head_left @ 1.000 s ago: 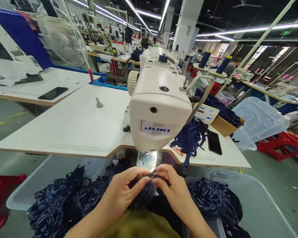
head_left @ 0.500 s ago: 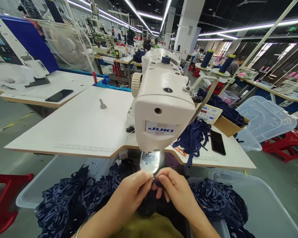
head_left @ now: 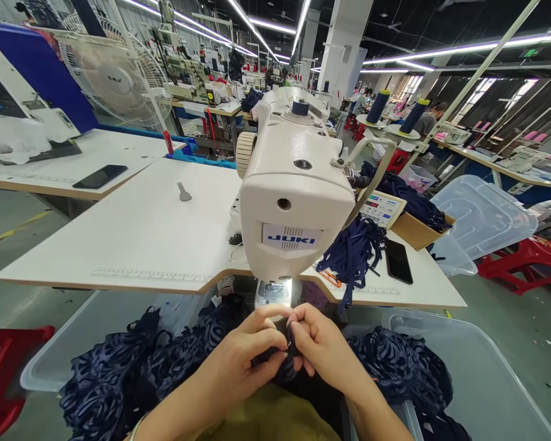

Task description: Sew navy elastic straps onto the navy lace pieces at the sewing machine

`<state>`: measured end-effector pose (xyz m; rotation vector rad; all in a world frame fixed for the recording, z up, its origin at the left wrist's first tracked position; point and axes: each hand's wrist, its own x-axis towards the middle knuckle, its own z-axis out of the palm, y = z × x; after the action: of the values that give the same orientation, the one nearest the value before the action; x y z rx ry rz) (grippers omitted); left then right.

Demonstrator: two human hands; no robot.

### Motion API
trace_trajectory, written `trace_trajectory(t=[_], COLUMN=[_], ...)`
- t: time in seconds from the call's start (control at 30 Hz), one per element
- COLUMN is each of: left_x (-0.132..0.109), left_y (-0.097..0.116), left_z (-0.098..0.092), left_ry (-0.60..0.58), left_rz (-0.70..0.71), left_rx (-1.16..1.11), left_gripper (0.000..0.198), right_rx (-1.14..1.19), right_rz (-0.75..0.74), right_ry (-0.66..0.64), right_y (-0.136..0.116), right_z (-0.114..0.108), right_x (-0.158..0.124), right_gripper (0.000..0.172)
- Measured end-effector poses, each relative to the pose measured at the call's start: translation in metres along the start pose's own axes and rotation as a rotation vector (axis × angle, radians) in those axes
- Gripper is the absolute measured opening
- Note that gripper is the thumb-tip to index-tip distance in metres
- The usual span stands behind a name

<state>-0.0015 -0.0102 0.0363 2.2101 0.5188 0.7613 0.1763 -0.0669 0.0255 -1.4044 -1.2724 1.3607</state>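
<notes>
My left hand [head_left: 259, 346] and my right hand [head_left: 321, 343] meet just in front of the sewing machine [head_left: 298, 202], below its lit arm end [head_left: 274, 293]. Between their fingertips is a small piece of dark navy strap [head_left: 290, 343], mostly covered by the fingers. The right thumb and index finger pinch it from the right. On the left, the thumb and curled fingers close on it while the index finger arches over to the right fingertips. More dark strapping hangs below the hands over my lap, partly hidden by them.
Navy straps [head_left: 114, 373] are heaped at left in a clear tub [head_left: 39, 367]; another heap [head_left: 401, 367] lies right. On the white table [head_left: 133, 226] are a strap bundle [head_left: 356, 245], orange-handled snips [head_left: 329, 277], a phone [head_left: 398, 261] and a small metal piece [head_left: 183, 193].
My left index finger has lifted and stretched over toward the right fingertips, and the left fingers have spread apart somewhat. The right hand keeps its pinch. The view has shifted slightly.
</notes>
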Motion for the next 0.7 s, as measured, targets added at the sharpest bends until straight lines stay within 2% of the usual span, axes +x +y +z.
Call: trace_trajectory(t=[0.07, 0.17, 0.3, 0.37, 0.47, 0.57, 0.7], left_x=[-0.002, -0.005, -0.004, -0.002, 0.002, 0.004, 0.003], left_y=[-0.002, -0.005, -0.006, -0.003, 0.0, -0.002, -0.008], left_z=[0.002, 0.005, 0.004, -0.001, -0.007, -0.007, -0.001], left_ry=[0.014, 0.029, 0.109, 0.066, -0.016, 0.055, 0.169], left_rz=[0.035, 0.015, -0.167, -0.278, -0.389, -0.454, -0.51], left_rx=[0.015, 0.024, -0.026, -0.132, -0.29, -0.367, -0.437], left_gripper=[0.016, 0.015, 0.007, 0.007, 0.013, 0.014, 0.019], right_rx=[0.021, -0.056, -0.275, -0.354, -0.455, -0.531, -0.452], right_rz=[-0.017, -0.092, -0.238, -0.313, -0.45, -0.594, -0.702], right_ry=[-0.032, 0.022, 0.13, 0.157, 0.208, 0.406, 0.661], right_y=[-0.002, -0.008, -0.015, -0.016, -0.013, -0.006, 0.017], right_z=[-0.001, -0.001, -0.006, -0.011, -0.014, -0.012, -0.003], right_x=[0.0, -0.004, -0.01, -0.011, -0.007, -0.002, -0.007], right_gripper=[0.022, 0.026, 0.026, 0.023, 0.011, 0.013, 0.018])
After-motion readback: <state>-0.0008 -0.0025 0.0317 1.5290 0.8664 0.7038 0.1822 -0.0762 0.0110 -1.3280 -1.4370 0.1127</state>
